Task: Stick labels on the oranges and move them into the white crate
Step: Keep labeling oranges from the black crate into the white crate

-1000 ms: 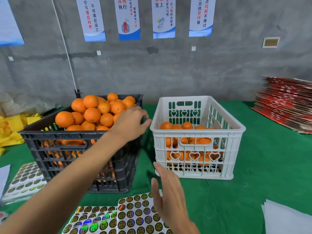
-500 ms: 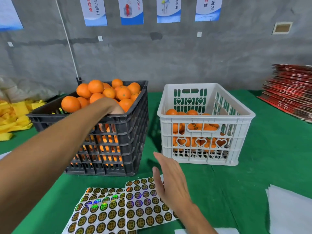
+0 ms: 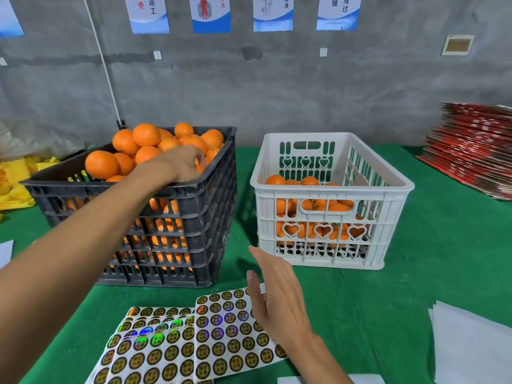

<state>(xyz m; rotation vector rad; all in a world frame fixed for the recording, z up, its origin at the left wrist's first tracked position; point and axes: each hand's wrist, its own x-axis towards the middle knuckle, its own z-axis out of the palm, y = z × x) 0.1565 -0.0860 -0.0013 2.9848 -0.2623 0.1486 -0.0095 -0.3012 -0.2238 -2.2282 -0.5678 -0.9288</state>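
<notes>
A black crate [image 3: 194, 195] at the left is heaped with oranges [image 3: 145, 134]. My left hand [image 3: 180, 162] reaches over its near rim, its fingers curled down round an orange that is mostly hidden under the hand. To the right, the white crate [image 3: 332, 189] holds a lower layer of oranges [image 3: 310, 180], some with labels on them. Sheets of round gold label stickers [image 3: 216, 342] lie on the green cloth in front. My right hand [image 3: 277, 295] hovers over the sheets' right edge with straight fingers and holds nothing.
A stack of flat red cartons [image 3: 476, 145] lies at the far right. White paper sheets [image 3: 471, 345] lie at the near right. Yellow items [image 3: 13, 184] are piled at the far left. The grey wall stands close behind the crates.
My left hand has moved from the gap between the crates into the black crate and closed its fingers among the oranges. My right hand stays over the stickers.
</notes>
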